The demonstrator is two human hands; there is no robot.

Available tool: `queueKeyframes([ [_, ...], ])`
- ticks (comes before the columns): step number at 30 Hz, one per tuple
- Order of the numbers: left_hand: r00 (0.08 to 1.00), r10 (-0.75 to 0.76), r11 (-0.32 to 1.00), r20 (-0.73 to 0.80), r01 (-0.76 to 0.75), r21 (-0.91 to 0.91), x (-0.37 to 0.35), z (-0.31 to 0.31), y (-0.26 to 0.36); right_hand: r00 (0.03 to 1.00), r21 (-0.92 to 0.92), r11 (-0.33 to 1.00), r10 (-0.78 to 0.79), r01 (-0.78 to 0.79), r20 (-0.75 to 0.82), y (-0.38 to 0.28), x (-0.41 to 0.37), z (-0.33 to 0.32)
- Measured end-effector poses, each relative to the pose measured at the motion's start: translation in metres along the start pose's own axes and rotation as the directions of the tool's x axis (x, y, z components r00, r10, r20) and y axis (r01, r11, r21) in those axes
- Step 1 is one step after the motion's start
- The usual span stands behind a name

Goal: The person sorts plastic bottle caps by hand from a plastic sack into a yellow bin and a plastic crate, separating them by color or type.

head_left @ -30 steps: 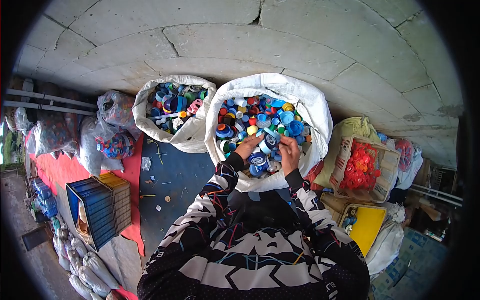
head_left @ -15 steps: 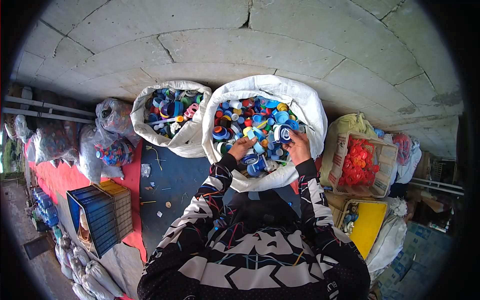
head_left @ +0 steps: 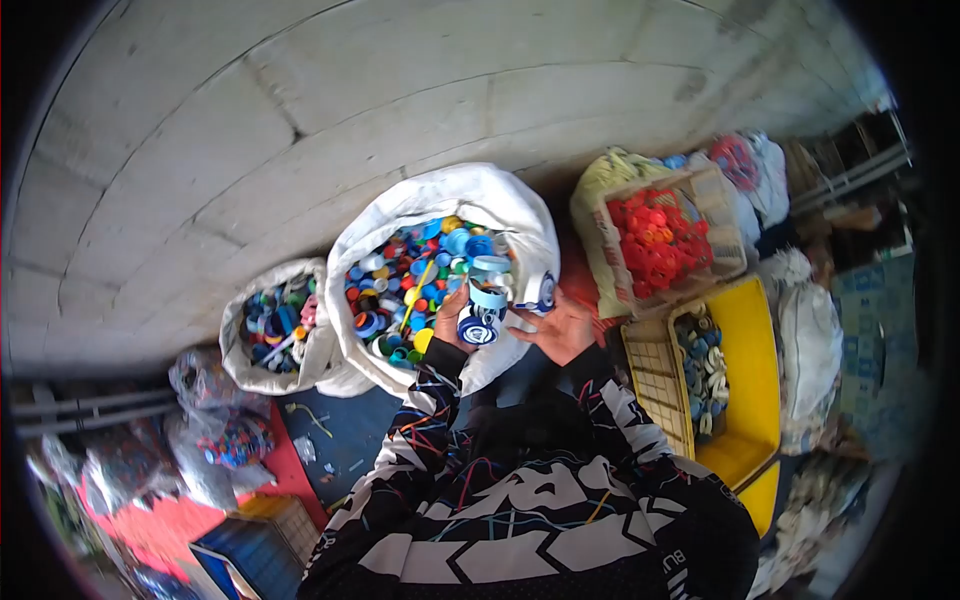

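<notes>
A pale block wall (head_left: 390,90) with dark joints and cracks curves across the top. Below lie dark blue flooring (head_left: 350,425) and a red floor covering (head_left: 150,530). Metal rails (head_left: 850,180) stand at right, above blue patterned flooring (head_left: 880,320). Light is soft.

Bold Black-and-White Print Covers Worker From Wrist to Waist

A person wears a long-sleeved black top (head_left: 530,510) printed with large white lettering across the front, its wording broken up by folds. Nearer the camera, a band of white, arrow-like blocks (head_left: 500,558) crosses the fabric, with small pale letters reading "BU" toward the right. The left sleeve (head_left: 415,425) and right sleeve (head_left: 630,420) carry jagged white patches and thin streaks of red, blue and orange. Plain black cuffs (head_left: 443,357) finish both; the left hand (head_left: 452,325) and right hand (head_left: 562,330) are bare.
</notes>
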State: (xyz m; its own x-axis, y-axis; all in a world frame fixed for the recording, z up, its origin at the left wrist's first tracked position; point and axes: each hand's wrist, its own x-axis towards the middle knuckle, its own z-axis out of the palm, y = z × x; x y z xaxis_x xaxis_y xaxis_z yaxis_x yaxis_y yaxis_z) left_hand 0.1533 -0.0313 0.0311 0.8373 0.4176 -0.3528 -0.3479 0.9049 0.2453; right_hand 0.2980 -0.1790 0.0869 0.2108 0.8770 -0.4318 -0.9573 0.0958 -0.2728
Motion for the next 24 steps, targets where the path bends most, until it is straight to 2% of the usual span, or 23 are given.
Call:
queueKeyframes([
  [2,0.994,-0.062,0.995,0.093,0.055,0.078,0.009,0.026,-0.033,0.998,0.064,0.996,-0.062,0.061,0.015,-0.008,-0.026,-0.011],
  [3,0.97,-0.188,0.98,0.152,0.175,0.095,0.017,0.034,-0.05,0.995,0.103,0.99,-0.098,0.097,0.013,-0.015,-0.04,-0.014],
  [5,0.927,-0.329,0.931,0.183,0.286,0.226,0.021,0.075,-0.085,0.964,0.055,0.963,-0.261,0.263,-0.048,-0.028,-0.071,-0.037],
  [6,0.912,-0.364,0.92,0.189,0.32,0.226,0.03,0.073,-0.107,0.939,0.072,0.937,-0.339,0.343,-0.062,-0.034,-0.082,-0.063],
  [9,0.916,-0.401,0.805,-0.008,0.356,0.475,0.053,0.076,-0.179,0.859,0.163,0.845,-0.487,0.509,-0.156,-0.065,-0.138,-0.111],
  [11,0.875,-0.475,0.746,-0.09,0.455,0.487,0.052,0.112,-0.235,0.789,0.208,0.764,-0.566,0.611,-0.238,-0.086,-0.181,-0.141],
  [13,0.847,-0.523,0.728,-0.099,0.504,0.464,0.061,0.126,-0.297,0.694,0.211,0.667,-0.639,0.714,-0.332,-0.101,-0.223,-0.171],
  [14,0.814,-0.575,0.698,-0.075,0.537,0.474,0.065,0.133,-0.327,0.669,0.218,0.637,-0.659,0.739,-0.343,-0.106,-0.246,-0.195],
  [16,0.737,-0.675,0.632,-0.038,0.604,0.485,0.071,0.146,-0.384,0.544,0.212,0.505,-0.725,0.837,-0.423,-0.115,-0.293,-0.238],
  [17,0.721,-0.689,0.596,-0.076,0.623,0.507,0.075,0.151,-0.432,0.458,0.201,0.413,-0.75,0.888,-0.478,-0.123,-0.332,-0.268],
  [19,0.735,-0.665,0.578,-0.13,0.617,0.534,0.088,0.149,-0.474,0.428,0.2,0.382,-0.737,0.902,-0.523,-0.126,-0.374,-0.3],
  [20,0.711,-0.671,0.508,-0.21,0.647,0.569,0.09,0.156,-0.486,0.418,0.195,0.375,-0.731,0.906,-0.538,-0.125,-0.397,-0.317],
  [21,0.715,-0.669,0.512,-0.205,0.643,0.57,0.092,0.158,-0.503,0.409,0.188,0.369,-0.728,0.91,-0.55,-0.129,-0.414,-0.325],
  [22,0.72,-0.665,0.521,-0.198,0.637,0.568,0.096,0.159,-0.518,0.358,0.158,0.342,-0.671,0.926,-0.65,-0.132,-0.428,-0.329],
  [24,0.729,-0.654,0.518,-0.202,0.627,0.582,0.101,0.161,-0.543,0.29,0.087,0.321,-0.664,0.943,-0.69,-0.135,-0.452,-0.342],
])
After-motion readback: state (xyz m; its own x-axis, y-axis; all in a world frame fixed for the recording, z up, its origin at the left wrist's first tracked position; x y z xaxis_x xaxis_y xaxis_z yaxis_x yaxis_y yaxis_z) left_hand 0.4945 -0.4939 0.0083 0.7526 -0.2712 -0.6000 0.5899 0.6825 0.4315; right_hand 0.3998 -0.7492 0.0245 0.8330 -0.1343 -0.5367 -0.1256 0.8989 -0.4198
